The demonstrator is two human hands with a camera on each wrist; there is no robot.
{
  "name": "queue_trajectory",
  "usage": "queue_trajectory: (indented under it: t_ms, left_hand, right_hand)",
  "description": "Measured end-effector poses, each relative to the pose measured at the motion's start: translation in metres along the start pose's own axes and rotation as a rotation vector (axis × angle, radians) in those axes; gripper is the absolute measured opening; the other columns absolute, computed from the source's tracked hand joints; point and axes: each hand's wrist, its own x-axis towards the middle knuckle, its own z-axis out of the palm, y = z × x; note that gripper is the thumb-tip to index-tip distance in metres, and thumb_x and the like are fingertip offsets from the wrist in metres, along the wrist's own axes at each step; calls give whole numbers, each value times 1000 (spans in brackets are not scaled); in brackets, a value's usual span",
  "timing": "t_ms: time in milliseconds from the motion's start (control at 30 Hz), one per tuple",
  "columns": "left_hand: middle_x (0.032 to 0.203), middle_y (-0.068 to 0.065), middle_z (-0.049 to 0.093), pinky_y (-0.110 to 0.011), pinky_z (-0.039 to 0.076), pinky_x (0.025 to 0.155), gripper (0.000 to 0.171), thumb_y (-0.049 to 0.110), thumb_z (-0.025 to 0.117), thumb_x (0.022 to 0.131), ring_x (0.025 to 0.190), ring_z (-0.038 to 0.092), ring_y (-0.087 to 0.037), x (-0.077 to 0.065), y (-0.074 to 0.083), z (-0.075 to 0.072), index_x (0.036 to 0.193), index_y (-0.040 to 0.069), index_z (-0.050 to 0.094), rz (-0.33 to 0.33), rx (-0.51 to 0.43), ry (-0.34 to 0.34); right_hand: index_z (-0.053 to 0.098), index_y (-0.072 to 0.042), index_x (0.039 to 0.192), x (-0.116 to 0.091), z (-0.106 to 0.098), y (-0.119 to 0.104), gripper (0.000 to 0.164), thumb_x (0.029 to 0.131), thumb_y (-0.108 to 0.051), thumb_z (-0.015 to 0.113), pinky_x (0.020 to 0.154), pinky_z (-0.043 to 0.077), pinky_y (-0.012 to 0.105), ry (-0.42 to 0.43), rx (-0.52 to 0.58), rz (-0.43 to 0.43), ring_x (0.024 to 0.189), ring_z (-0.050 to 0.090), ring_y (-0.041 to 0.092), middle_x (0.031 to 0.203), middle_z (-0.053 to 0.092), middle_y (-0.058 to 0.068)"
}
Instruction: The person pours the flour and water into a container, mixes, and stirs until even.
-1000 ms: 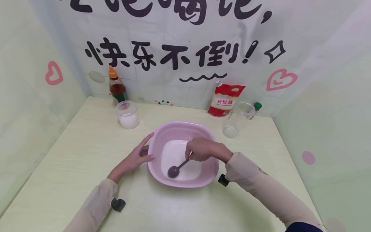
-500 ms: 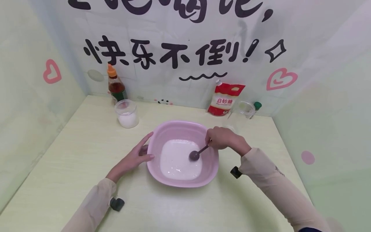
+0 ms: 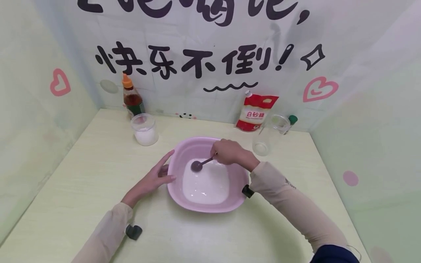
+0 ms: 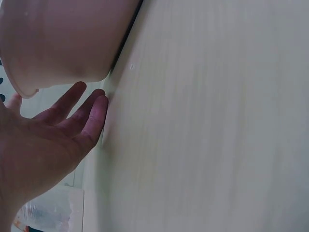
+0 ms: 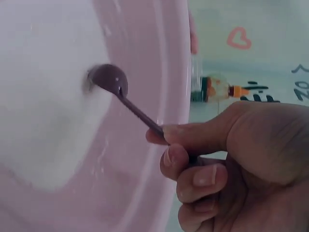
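A pink basin [image 3: 241,186] stands on the table, holding a shallow layer of milky white liquid [image 3: 205,186]. My right hand [image 3: 227,151] reaches over its far side and pinches the handle of a dark purple-brown spoon [image 3: 196,166] between thumb and fingers. In the right wrist view, the round spoon bowl [image 5: 112,79] is at the liquid's edge, by the basin wall. My left hand [image 3: 149,180] rests against the basin's left side, thumb at the rim. The left wrist view shows its spread fingers [image 4: 91,121] along the outer wall.
Behind the basin on the left are a clear jar of white contents [image 3: 145,133] and an orange-capped sauce bottle [image 3: 133,100]. A red sugar pouch [image 3: 254,114], a clear tipped-looking container [image 3: 263,140] and a green-capped bottle [image 3: 292,119] stand back right. Walls close three sides.
My right hand has swept the spoon from the near left of the basin to its right side, then to the far left. The left hand and basin have stayed in place.
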Motion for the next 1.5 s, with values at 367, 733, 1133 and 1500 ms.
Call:
queue_trajectory:
  t_ms: [367, 733, 1133, 1500]
  left_hand:
    - [152, -35, 38, -45, 51, 102, 88, 14, 66, 95, 132, 49, -52, 0, 0, 0, 162, 26, 10, -3, 13, 5]
    - [150, -35, 40, -39, 52, 100, 88, 15, 66, 95, 132, 50, -50, -2, 2, -1, 162, 26, 10, -13, 27, 12]
    - [148, -36, 42, -43, 53, 100, 88, 14, 66, 95, 128, 54, -51, -1, 1, 0, 162, 26, 10, -14, 18, 9]
    - [152, -34, 37, -49, 49, 104, 89, 14, 66, 95, 132, 50, -51, -1, 1, 0, 162, 27, 9, -14, 17, 11]
  right_hand:
    - [81, -14, 99, -26, 13, -8, 15, 92, -9, 69, 75, 49, 23, -139, 31, -205, 80, 59, 10, 92, 77, -3]
    - [77, -14, 98, -42, -15, 39, 14, 91, -7, 66, 72, 51, 29, -176, 14, 103, 84, 57, 19, 90, 68, 2]
    - [79, -12, 99, -3, -13, 33, 21, 93, -5, 60, 70, 49, 31, 16, -13, 30, 77, 58, 22, 84, 70, 4]
    - [81, -14, 100, -7, 7, -10, 17, 94, -8, 66, 71, 48, 23, -91, -29, -220, 76, 59, 12, 90, 77, -1]
